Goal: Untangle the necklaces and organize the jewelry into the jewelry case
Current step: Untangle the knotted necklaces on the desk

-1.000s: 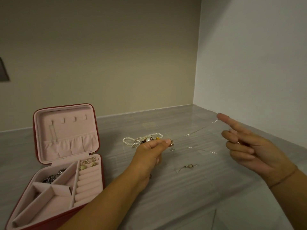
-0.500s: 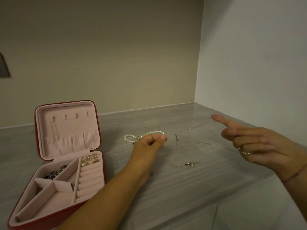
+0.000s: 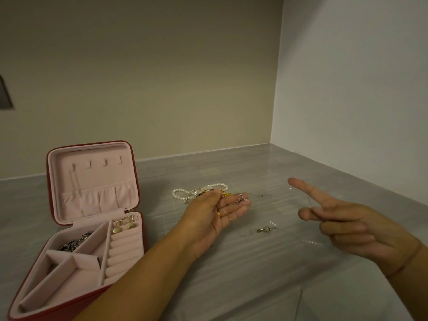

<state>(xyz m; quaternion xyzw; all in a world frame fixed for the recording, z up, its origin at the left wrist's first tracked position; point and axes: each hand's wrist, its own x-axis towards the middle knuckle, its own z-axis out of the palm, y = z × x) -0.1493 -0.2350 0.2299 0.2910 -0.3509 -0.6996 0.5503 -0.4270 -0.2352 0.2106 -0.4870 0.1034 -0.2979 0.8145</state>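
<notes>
Grey counter. Red jewelry case lies open at left. Left hand is palm up with fingers loosely spread, pink charm on its fingertips. Right hand has index and middle fingers straight, thin chain over the index. Pearl tangle lies behind the left hand.

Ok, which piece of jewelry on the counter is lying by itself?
The small silver pendant right of the left hand; the pearl strand and gold pieces are bunched behind it.
</notes>
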